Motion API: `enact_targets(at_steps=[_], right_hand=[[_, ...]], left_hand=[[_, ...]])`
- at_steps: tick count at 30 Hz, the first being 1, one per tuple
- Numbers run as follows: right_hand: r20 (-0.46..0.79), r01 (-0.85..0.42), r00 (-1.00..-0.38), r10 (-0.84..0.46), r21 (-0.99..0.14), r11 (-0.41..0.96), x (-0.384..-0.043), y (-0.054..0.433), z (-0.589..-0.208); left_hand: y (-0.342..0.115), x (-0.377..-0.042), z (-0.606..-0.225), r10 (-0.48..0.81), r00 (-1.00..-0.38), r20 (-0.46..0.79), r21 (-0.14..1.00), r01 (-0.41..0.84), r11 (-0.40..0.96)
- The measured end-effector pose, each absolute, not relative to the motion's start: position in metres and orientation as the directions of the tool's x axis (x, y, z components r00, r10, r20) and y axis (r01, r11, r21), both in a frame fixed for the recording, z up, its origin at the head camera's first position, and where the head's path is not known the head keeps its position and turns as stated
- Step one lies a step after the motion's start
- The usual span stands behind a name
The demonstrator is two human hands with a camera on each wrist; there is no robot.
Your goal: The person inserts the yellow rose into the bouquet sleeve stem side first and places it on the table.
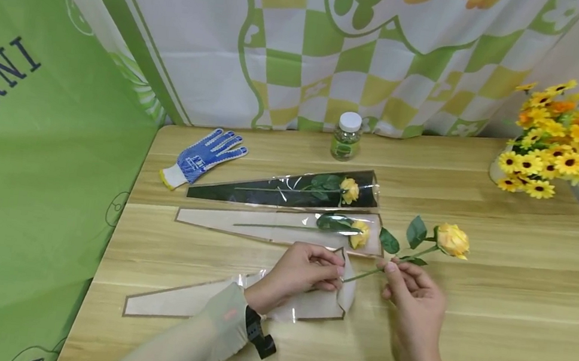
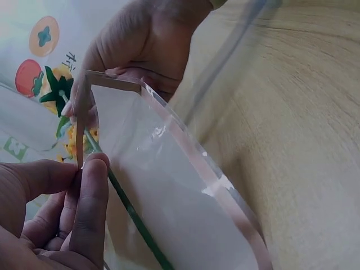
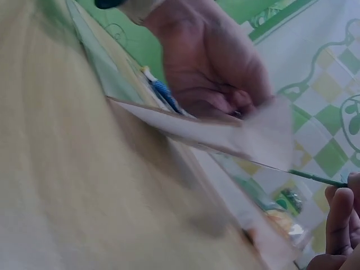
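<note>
My left hand (image 1: pixel 305 273) pinches the upper edge of a white flower sleeve (image 1: pixel 160 302) with a brown border, and its wide mouth stands partly open. In my right hand (image 1: pixel 416 298) is the green stem of a yellow rose (image 1: pixel 452 241), held between thumb and fingers below the leaves. The lower stem (image 2: pixel 132 211) runs into the sleeve in the left wrist view. Its bloom points right, outside the sleeve. From the right wrist view, the stem (image 3: pixel 315 177) spans the gap between the sleeve's mouth and my right fingertips.
Behind lie a white sleeve (image 1: pixel 209 219) and a black sleeve (image 1: pixel 212 193), each with a yellow rose inside. A blue-and-white glove (image 1: pixel 205 158) lies at back left. A lidded jar (image 1: pixel 346 138) stands at the back, a pot of yellow flowers (image 1: pixel 560 141) at back right.
</note>
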State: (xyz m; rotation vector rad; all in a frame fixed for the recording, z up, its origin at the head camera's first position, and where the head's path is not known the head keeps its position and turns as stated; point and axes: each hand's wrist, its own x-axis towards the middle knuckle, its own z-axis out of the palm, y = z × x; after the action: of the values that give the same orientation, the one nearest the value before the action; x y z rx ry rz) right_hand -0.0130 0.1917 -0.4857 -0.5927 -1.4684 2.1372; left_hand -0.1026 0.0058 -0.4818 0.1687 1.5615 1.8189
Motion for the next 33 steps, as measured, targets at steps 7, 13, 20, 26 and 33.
enact_targets(at_steps=[7, 13, 20, 26, 33], right_hand=[[-0.135, -0.040, -0.824, 0.550, -0.955, -0.295, -0.010, 0.182, -0.491], [-0.102, -0.051, -0.814, 0.572, -0.968, -0.246, -0.007, 0.186, -0.491], [-0.027, -0.212, -0.783, 0.621, -0.927, -0.308, -0.009, 0.191, -0.490], [0.001, -0.273, -0.786, 0.619, -0.898, -0.345, -0.010, 0.193, -0.486], [0.042, -0.213, -0.779, 0.625, -0.956, -0.201, -0.010, 0.201, -0.482]], left_hand=[[0.006, -0.104, -0.480, 0.595, -0.730, -0.336, 0.907, -0.420, -0.003], [0.005, -0.105, -0.481, 0.585, -0.736, -0.341, 0.903, -0.429, -0.012], [0.005, -0.102, -0.478, 0.589, -0.738, -0.330, 0.912, -0.410, -0.003], [0.004, -0.103, -0.478, 0.592, -0.739, -0.321, 0.919, -0.395, 0.004], [0.003, -0.104, -0.479, 0.594, -0.739, -0.319, 0.918, -0.396, 0.000]])
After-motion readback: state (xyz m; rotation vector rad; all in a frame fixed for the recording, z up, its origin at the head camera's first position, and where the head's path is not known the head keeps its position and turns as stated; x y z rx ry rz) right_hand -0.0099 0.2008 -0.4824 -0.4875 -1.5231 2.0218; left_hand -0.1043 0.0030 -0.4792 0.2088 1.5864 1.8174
